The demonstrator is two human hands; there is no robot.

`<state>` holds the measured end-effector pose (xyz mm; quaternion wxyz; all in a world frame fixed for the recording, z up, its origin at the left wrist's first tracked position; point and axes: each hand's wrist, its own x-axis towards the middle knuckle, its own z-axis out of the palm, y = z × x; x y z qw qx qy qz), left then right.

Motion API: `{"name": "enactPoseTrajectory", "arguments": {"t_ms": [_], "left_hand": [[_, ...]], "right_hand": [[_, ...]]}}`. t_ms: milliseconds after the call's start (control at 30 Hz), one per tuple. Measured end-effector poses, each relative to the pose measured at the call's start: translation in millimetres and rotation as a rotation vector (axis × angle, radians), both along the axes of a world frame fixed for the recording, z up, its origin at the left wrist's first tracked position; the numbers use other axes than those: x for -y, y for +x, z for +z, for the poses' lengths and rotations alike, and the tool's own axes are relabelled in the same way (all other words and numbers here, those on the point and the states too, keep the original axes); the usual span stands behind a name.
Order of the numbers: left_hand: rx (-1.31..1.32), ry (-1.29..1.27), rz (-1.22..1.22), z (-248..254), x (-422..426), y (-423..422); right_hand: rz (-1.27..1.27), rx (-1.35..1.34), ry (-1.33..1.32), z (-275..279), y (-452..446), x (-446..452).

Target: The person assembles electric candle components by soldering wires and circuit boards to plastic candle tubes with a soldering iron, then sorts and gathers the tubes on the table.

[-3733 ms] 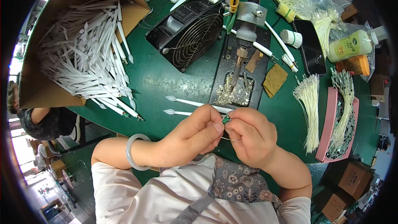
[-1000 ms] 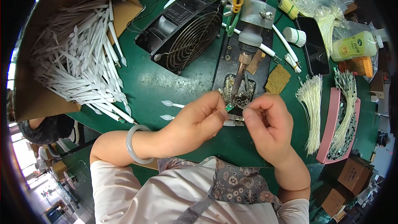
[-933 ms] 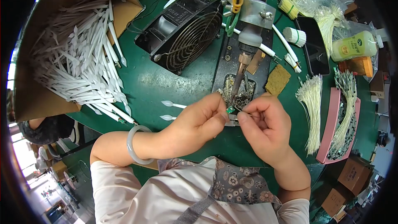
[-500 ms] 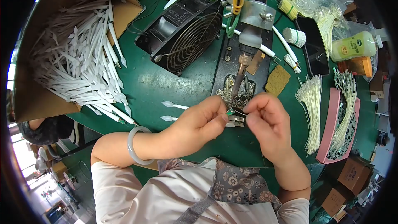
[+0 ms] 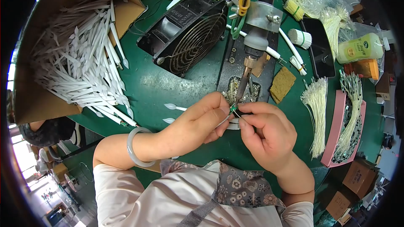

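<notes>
My left hand (image 5: 202, 120) pinches a small green circuit board (image 5: 233, 107) right under the tip of a soldering iron (image 5: 245, 77) fixed in a clamp. My right hand (image 5: 269, 133) is closed at the board's right side, with a thin wire (image 5: 237, 115) between its fingertips and the board. What the board is attached to is mostly hidden by my left fingers. Below the iron, a tray of solder scraps (image 5: 255, 89) is partly covered by my hands. White flame-tipped sticks (image 5: 171, 106) lie beside my left hand.
A cardboard box (image 5: 46, 109) full of white flame-tipped sticks stands at left. Behind my hands is a black fan (image 5: 189, 38). To the right are a brown sponge (image 5: 282, 85), a wire bundle (image 5: 315, 113), a pink tray (image 5: 334, 130), a phone (image 5: 320, 48) and a bottle (image 5: 361, 48).
My hands have come closer together, with the green board now up at the iron's tip. My right hand has moved left and brought a thin wire to the board.
</notes>
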<state>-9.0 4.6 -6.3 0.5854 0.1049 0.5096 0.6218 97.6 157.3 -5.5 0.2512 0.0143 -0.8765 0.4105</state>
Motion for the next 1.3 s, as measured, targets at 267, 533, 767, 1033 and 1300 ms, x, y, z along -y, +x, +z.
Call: {"name": "enactPoseTrajectory", "arguments": {"t_ms": [267, 533, 767, 1033, 1300], "left_hand": [[0.032, 0.040, -0.005, 0.7, -0.9, -0.6], [0.180, 0.023, 0.016, 4.3, -3.1, -1.7], [0.146, 0.066, 0.018, 0.9, -2.6, -0.4], [0.086, 0.069, 0.010, 2.3, -2.6, -0.9], [0.241, 0.028, 0.003, 5.5, -4.9, -2.4]], "right_hand": [[-0.024, -0.005, -0.046, 2.6, 0.6, -1.4], [-0.037, 0.013, -0.071, 2.6, 0.9, -1.4], [-0.047, 0.013, -0.086, 3.3, 0.5, -1.2], [-0.037, 0.012, -0.078, 5.5, 0.5, -2.7], [-0.032, 0.046, -0.146, 5.7, 1.2, -4.2]]}}
